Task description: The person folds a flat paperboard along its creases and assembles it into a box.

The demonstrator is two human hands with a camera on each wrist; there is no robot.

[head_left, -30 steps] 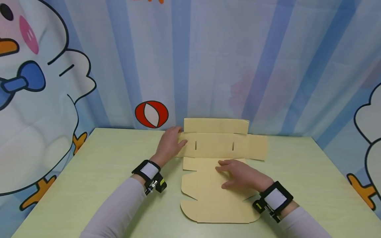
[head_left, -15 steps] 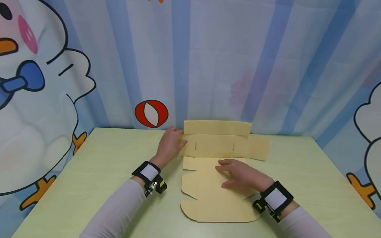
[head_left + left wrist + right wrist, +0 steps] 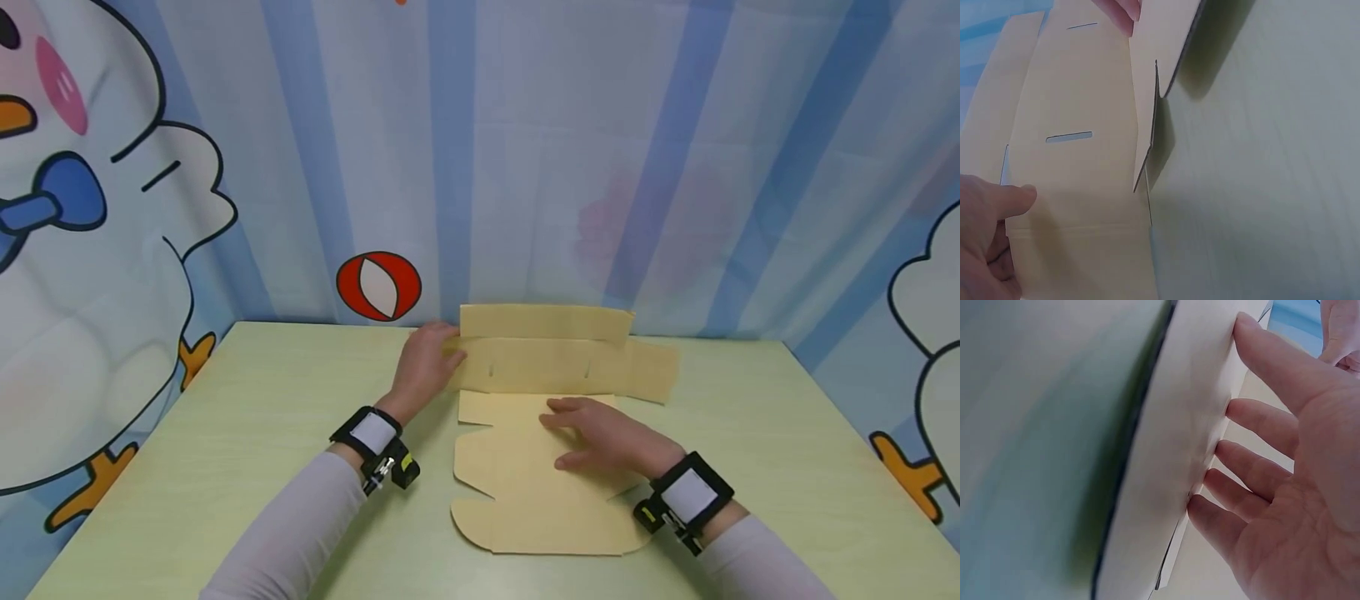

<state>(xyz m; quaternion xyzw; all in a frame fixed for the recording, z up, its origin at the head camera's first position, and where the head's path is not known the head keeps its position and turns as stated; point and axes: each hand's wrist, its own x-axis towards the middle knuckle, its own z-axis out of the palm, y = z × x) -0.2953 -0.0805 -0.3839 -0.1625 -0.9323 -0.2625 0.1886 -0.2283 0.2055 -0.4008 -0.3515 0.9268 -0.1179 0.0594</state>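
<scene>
A flat, die-cut cardboard box blank (image 3: 551, 517) lies on the table, its rounded flap toward me. Its back panel (image 3: 540, 367) has two narrow slots and tilts up a little from the rest. At the left end of that panel, my left hand (image 3: 423, 367) grips the edge, thumb on the face and fingers at the rim, as the left wrist view shows. My right hand (image 3: 611, 437) rests its spread fingertips on the middle of the blank. In the right wrist view the fingertips (image 3: 1229, 447) press along the cardboard, the palm raised off it.
The pale table (image 3: 300, 358) reaches back to a blue striped curtain (image 3: 525, 167) with cartoon ducks and a red ball print. Behind the back panel, a long narrow flap (image 3: 543, 322) stands close to the curtain. Side flaps stick out from the blank.
The back panel has tipped up slightly, and its slots look thinner. Its far flap sits a little lower in view. Both hands keep their places; the head view has shifted slightly.
</scene>
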